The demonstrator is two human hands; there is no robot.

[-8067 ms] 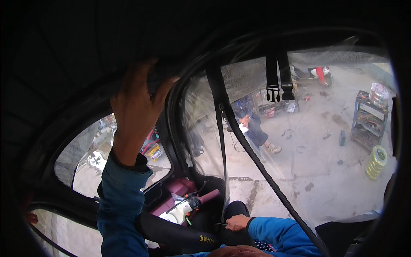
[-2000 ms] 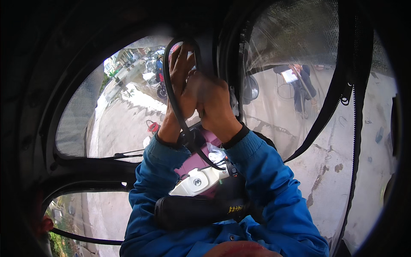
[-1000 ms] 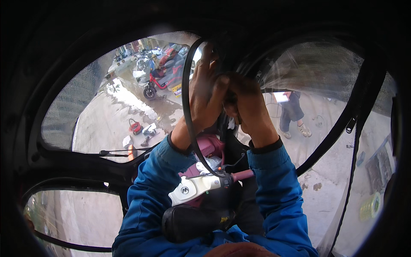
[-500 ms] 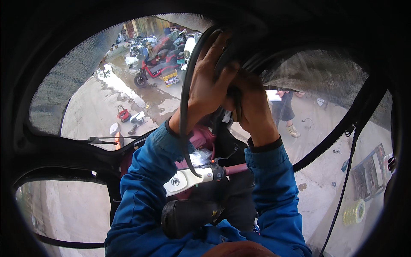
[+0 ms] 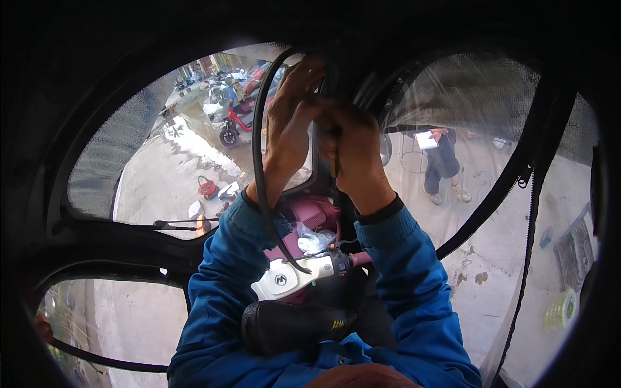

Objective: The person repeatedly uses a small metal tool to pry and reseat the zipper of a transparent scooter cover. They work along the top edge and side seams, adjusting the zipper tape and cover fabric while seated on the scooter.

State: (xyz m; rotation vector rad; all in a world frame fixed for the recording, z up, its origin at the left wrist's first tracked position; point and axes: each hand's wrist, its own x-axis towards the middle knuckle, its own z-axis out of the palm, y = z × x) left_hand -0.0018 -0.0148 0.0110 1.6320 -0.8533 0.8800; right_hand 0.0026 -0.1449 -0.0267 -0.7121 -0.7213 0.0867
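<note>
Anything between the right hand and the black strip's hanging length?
Yes, in this view the left hand is between the right hand and the hanging length of the black strip, which crosses the left sleeve.

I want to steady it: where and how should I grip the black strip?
Probably grip the strip near its lower end, from the right: higher up it curves past the left hand, while that end hangs between the sleeves, with room rightward.

We sit under a scooter's dark canopy (image 5: 39,239) — clear window (image 5: 162,171), white handlebar console (image 5: 294,284) — on what looks like a repair yard: concrete ground (image 5: 491,233), parked scooters (image 5: 242,121), loaded rack (image 5: 576,255).
</note>
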